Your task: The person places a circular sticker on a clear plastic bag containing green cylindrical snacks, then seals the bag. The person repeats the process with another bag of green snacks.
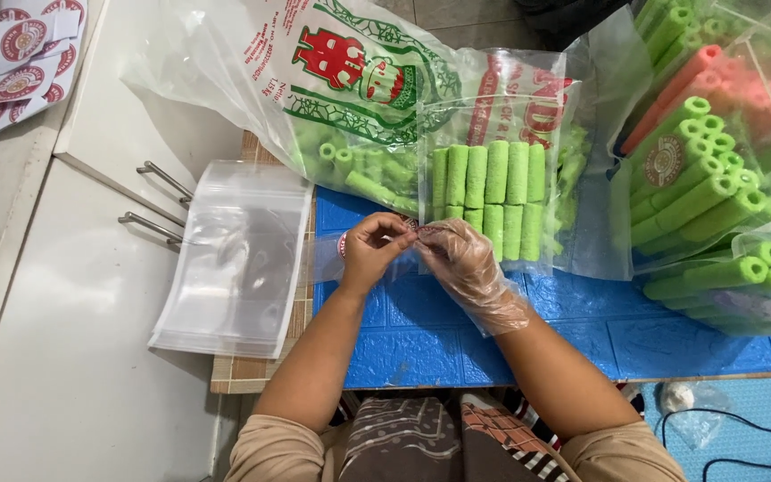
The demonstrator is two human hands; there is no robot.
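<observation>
Bare left hand [369, 250] and gloved right hand [466, 263] meet over blue desk [421, 330]; fingers of both pinched on small round sticker [412, 228], just before clear pouch of green rolls [491, 192]; empty zip bags [238, 254] at left

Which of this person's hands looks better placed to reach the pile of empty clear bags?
Probably the left hand: the stack of clear bags lies right beside it, while the gloved right hand sits farther away, by the filled pack of green rolls.
</observation>
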